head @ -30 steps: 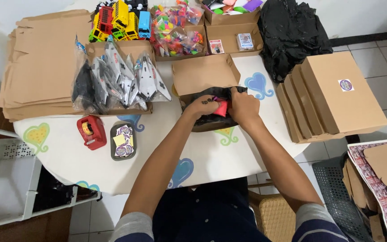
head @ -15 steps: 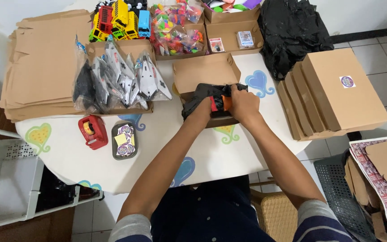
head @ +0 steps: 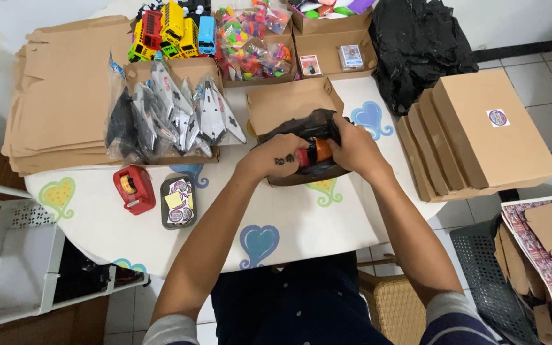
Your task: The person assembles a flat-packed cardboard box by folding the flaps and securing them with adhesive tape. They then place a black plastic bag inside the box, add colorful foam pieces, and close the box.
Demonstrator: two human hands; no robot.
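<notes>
Both hands meet over an open cardboard box (head: 292, 105) near the middle of the counter (head: 301, 217). The left hand (head: 275, 160) and the right hand (head: 352, 148) each have their grip closed on a black plastic wrap (head: 301, 124) bunched around an orange and red toy (head: 314, 153) — the toy shows only as a small bright patch between the two hands, so its kind cannot be told. The bundle sits low in the box, at its near edge, with the box's flap standing up behind it.

To the left of the box lies a heap of toy planes in clear bags (head: 174, 115), resting on another cardboard tray. Nearer the counter's front edge are a red tape dispenser (head: 134, 189) and, just beside it, a small dark tray of round stickers (head: 178, 201).

Along the far side stand toy buses (head: 174, 29) (yellow, red and blue), a bag of small colourful pieces (head: 253, 38) and a box with card packs (head: 333, 57). A stack of flat cardboard (head: 59, 96) fills the left end — on the right, closed cardboard boxes (head: 480, 134) lean in a row, with a black plastic bag (head: 420, 45) behind them.
</notes>
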